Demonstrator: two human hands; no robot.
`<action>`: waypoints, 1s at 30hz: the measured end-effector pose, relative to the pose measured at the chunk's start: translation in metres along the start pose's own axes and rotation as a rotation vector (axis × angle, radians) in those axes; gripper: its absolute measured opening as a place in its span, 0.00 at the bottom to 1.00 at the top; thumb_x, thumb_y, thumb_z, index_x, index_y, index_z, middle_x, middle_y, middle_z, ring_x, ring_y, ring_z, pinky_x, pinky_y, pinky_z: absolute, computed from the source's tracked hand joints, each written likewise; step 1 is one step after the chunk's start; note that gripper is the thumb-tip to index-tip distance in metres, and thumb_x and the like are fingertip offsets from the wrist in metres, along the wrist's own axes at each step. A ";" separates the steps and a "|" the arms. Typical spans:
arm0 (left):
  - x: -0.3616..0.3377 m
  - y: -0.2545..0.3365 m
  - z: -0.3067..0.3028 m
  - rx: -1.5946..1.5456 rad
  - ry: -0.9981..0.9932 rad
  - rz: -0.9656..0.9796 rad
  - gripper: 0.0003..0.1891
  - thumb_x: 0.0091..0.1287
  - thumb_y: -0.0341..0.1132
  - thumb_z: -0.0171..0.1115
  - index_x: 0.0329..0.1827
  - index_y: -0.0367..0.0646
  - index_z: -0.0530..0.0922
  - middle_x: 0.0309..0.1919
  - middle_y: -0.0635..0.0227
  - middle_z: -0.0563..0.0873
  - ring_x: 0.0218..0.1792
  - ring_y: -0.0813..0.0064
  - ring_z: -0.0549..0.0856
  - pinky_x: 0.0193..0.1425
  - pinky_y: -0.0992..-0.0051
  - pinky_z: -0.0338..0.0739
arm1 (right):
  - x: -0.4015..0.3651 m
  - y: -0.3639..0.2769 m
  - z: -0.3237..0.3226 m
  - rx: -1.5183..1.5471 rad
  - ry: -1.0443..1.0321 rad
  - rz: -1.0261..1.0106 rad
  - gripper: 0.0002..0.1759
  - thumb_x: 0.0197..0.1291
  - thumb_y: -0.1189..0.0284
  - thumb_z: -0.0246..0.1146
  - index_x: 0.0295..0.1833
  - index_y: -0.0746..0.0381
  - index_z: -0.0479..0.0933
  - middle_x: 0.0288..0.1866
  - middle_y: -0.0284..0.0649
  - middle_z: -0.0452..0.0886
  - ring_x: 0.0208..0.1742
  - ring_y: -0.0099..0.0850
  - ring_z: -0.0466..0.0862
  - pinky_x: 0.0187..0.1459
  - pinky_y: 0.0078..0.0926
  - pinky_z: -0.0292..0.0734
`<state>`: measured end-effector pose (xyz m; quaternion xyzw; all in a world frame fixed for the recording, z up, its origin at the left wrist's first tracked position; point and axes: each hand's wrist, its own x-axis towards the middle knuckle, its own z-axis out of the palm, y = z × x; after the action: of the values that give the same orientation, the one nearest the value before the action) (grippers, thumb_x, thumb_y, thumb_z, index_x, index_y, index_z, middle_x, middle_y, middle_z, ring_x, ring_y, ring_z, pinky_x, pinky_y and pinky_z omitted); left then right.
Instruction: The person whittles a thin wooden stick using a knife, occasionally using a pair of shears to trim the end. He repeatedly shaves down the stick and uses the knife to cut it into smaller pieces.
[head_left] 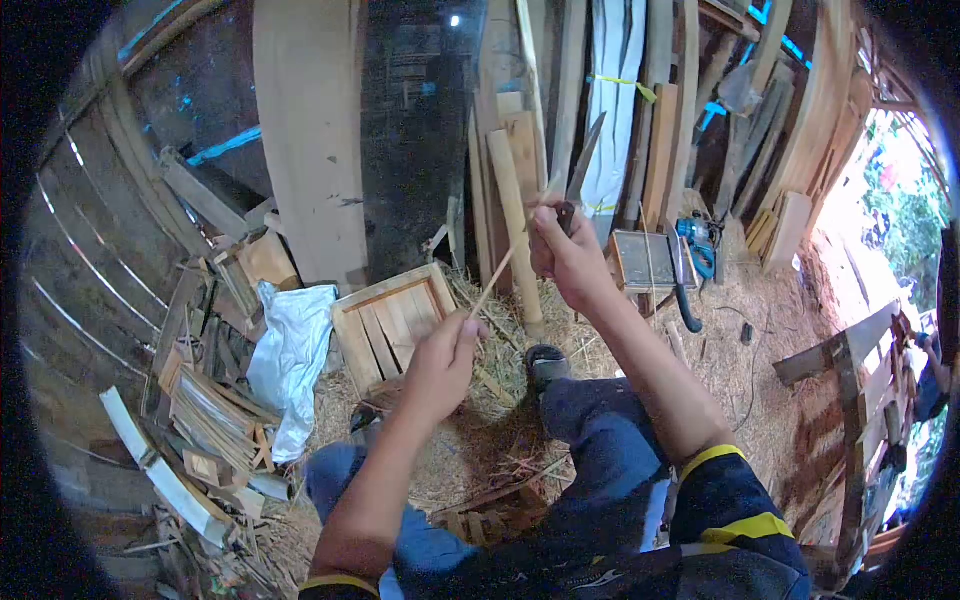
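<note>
My right hand (568, 252) is closed around the dark handle of a knife, whose long blade (586, 160) points up and away from me. Closed around the lower end of a thin wooden strip (505, 262) is my left hand (440, 362). The strip slants up to the right, and its upper part meets the knife near my right thumb. Below my hands, a shoe (546, 364) rests on the floor, which is strewn with shavings.
A wooden crate (342, 330) stands at the left beside a white sack (290, 370) and stacked wood pieces (210, 415). Planks (310, 140) lean on the back wall. At the right are a blue power tool (700, 245) and a sheathed-looking blade with a black handle (688, 310).
</note>
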<state>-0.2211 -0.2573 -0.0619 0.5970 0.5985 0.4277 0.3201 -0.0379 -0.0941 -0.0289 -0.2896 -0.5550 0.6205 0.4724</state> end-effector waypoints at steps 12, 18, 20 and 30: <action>0.023 0.017 -0.014 -0.683 -0.021 -0.211 0.13 0.87 0.39 0.44 0.45 0.44 0.73 0.20 0.80 0.63 0.18 0.87 0.63 0.23 0.79 0.62 | -0.014 -0.010 0.012 -0.982 -0.329 -0.389 0.15 0.75 0.59 0.61 0.47 0.61 0.77 0.32 0.50 0.81 0.35 0.49 0.84 0.36 0.43 0.77; 0.013 0.025 -0.016 -0.697 -0.001 -0.290 0.13 0.87 0.39 0.45 0.43 0.43 0.73 0.20 0.80 0.63 0.19 0.87 0.62 0.24 0.80 0.60 | -0.017 0.001 0.021 -1.151 -0.349 -0.551 0.19 0.70 0.59 0.66 0.34 0.62 0.73 0.23 0.49 0.76 0.26 0.51 0.81 0.28 0.43 0.73; 0.009 0.028 -0.016 -0.678 0.013 -0.302 0.13 0.87 0.39 0.45 0.43 0.44 0.73 0.20 0.81 0.63 0.19 0.87 0.61 0.25 0.79 0.59 | -0.021 -0.006 0.025 -1.219 -0.329 -0.543 0.19 0.70 0.58 0.66 0.34 0.61 0.74 0.22 0.48 0.76 0.26 0.52 0.82 0.27 0.44 0.73; 0.002 0.027 -0.018 -0.726 -0.066 -0.280 0.12 0.86 0.40 0.47 0.44 0.45 0.73 0.22 0.82 0.64 0.21 0.89 0.61 0.23 0.81 0.54 | -0.017 -0.013 0.013 -1.304 -0.181 -0.588 0.22 0.71 0.50 0.62 0.34 0.57 0.78 0.23 0.47 0.80 0.27 0.54 0.84 0.28 0.50 0.78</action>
<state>-0.2258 -0.2596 -0.0296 0.3708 0.4736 0.5442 0.5848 -0.0397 -0.1161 -0.0163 -0.2987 -0.9044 0.0316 0.3031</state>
